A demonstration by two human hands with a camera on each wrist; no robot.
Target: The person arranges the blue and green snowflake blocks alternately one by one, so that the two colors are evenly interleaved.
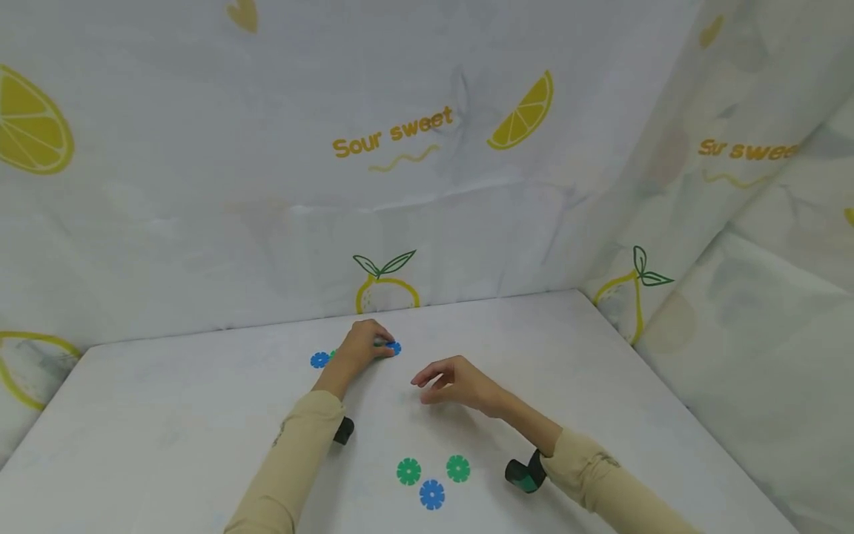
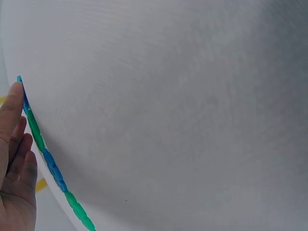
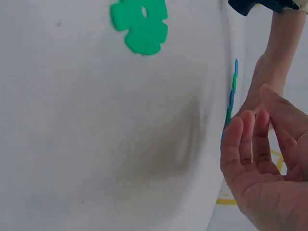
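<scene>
At the far side of the table, my left hand [image 1: 360,345] pinches the blue notched disc [image 1: 396,348] at the right end of a row of flat plastic discs. Blue and green alternate along this row; its left end shows a blue disc [image 1: 320,360], and the hand hides the middle. In the left wrist view the thumb lies against the end disc, with a green disc [image 2: 35,130] following it. My right hand [image 1: 460,384] hovers above the table to the right of the row, fingers loosely curved and holding nothing.
Nearer the front lie two loose green discs [image 1: 408,472] [image 1: 458,469] and one loose blue disc [image 1: 432,495]. Both wrists wear dark camera bands [image 1: 525,475]. A white sheet printed with lemons [image 1: 520,237] walls the back and right of the white table [image 1: 167,430].
</scene>
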